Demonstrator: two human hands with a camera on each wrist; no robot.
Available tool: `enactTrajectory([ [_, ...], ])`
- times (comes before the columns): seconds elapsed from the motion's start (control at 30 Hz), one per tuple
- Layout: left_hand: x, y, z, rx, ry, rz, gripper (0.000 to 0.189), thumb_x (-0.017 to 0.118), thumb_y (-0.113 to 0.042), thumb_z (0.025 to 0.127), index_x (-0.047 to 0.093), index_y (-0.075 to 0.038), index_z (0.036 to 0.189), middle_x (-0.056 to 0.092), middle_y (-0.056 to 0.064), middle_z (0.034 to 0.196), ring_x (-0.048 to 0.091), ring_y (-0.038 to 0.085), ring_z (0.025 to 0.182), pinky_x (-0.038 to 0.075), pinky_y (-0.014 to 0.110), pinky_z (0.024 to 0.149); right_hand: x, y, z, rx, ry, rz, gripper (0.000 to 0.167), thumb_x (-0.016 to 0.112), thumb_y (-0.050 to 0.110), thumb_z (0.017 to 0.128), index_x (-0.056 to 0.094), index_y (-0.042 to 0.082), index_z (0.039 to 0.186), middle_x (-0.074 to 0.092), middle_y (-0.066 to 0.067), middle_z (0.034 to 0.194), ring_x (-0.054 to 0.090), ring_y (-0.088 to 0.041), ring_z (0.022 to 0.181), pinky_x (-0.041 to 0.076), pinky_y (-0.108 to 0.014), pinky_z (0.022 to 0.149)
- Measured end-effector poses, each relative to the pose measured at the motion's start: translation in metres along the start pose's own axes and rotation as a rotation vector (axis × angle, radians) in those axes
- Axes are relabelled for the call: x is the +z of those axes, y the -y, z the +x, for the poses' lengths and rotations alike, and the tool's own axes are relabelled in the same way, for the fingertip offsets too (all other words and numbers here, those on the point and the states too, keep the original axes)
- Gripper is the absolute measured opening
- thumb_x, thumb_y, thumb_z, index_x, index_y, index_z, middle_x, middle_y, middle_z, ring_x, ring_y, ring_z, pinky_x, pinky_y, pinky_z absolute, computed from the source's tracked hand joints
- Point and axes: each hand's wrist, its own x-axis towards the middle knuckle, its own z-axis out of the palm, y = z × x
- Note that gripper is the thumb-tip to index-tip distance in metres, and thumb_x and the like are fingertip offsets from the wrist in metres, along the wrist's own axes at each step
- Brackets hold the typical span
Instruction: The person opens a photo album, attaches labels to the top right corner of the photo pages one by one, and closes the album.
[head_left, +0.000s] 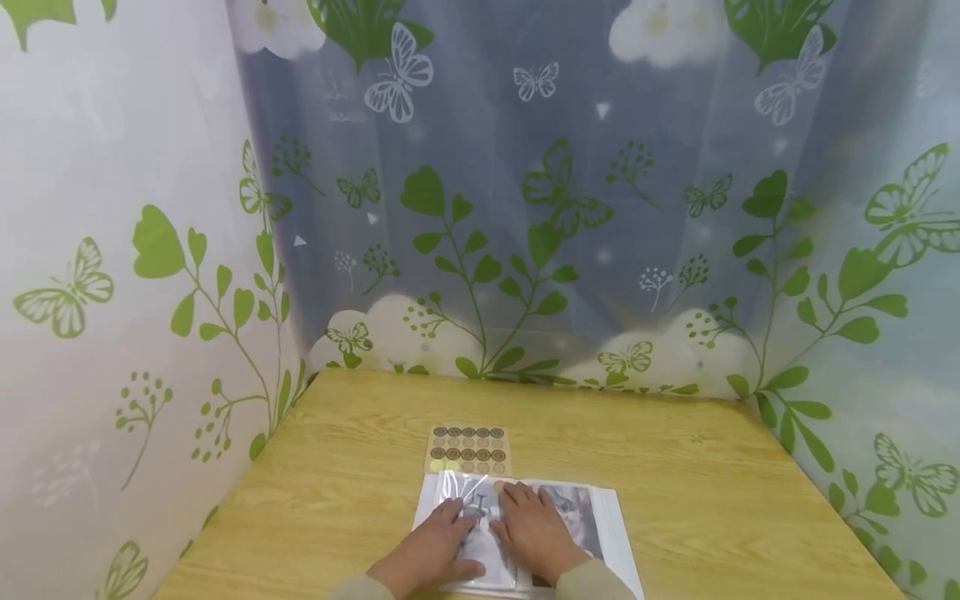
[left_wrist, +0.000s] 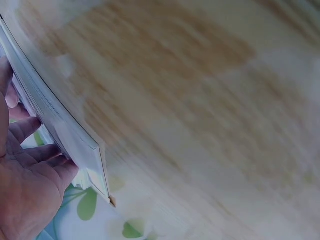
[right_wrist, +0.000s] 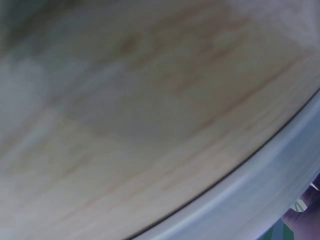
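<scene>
A white booklet or album (head_left: 619, 533) lies on the table with pictures on it. Over its left part is a shiny clear plastic sleeve (head_left: 491, 563) with a grey picture inside. My left hand (head_left: 433, 550) rests on the sleeve's left side, fingers extended; the left wrist view also shows this hand (left_wrist: 30, 185) against the white pages (left_wrist: 75, 137). Near the middle, my right hand (head_left: 536, 532) lies with its fingers stretched over the sleeve's edge and a second picture (head_left: 585, 508). Little of the right hand (right_wrist: 306, 220) shows in the right wrist view.
Just beyond the booklet lies a tan sheet of round stickers (head_left: 468, 443), some dark and some pale, its near edge meeting the booklet's. The wood-grain table (head_left: 697, 500) stretches to both sides. Curtains (head_left: 487, 250) printed with leaves and butterflies enclose it at the back and sides.
</scene>
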Motion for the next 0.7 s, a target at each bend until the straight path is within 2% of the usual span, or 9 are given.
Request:
enactTrajectory([
  [0.23, 0.0017, 0.0021, 0.0005, -0.003, -0.019, 0.050, 0.075, 0.067, -0.058, 0.086, 0.056, -0.006, 0.138, 0.046, 0.023, 0.144, 0.044, 0.039, 0.134, 0.041, 0.048, 0.108, -0.0036, -0.0012, -0.0026, -0.016, 0.007, -0.032, 0.054, 0.046, 0.040, 0.103, 0.051, 0.002, 0.142, 0.050, -0.014, 0.145, 0.046, -0.034, 0.133, 0.032, -0.059, 0.110],
  [0.43, 0.0021, 0.0031, 0.0006, -0.015, -0.014, 0.112, 0.075, 0.065, -0.062, 0.084, 0.057, -0.011, 0.138, 0.049, 0.019, 0.143, 0.045, 0.037, 0.133, 0.041, 0.056, 0.105, -0.0021, -0.0038, -0.0030, -0.024, 0.001, -0.029, 0.053, 0.048, 0.039, 0.102, 0.052, 0.003, 0.141, 0.051, -0.014, 0.144, 0.047, -0.034, 0.132, 0.034, -0.058, 0.109],
  [0.7, -0.0005, 0.0039, 0.0007, -0.021, -0.005, 0.092, 0.076, 0.066, -0.062, 0.084, 0.057, -0.010, 0.139, 0.047, 0.021, 0.145, 0.044, 0.039, 0.133, 0.042, 0.057, 0.103, -0.0041, -0.0055, -0.0042, -0.031, -0.009, -0.022, 0.051, 0.048, 0.037, 0.102, 0.053, 0.003, 0.139, 0.052, -0.013, 0.143, 0.047, -0.033, 0.132, 0.034, -0.058, 0.110],
])
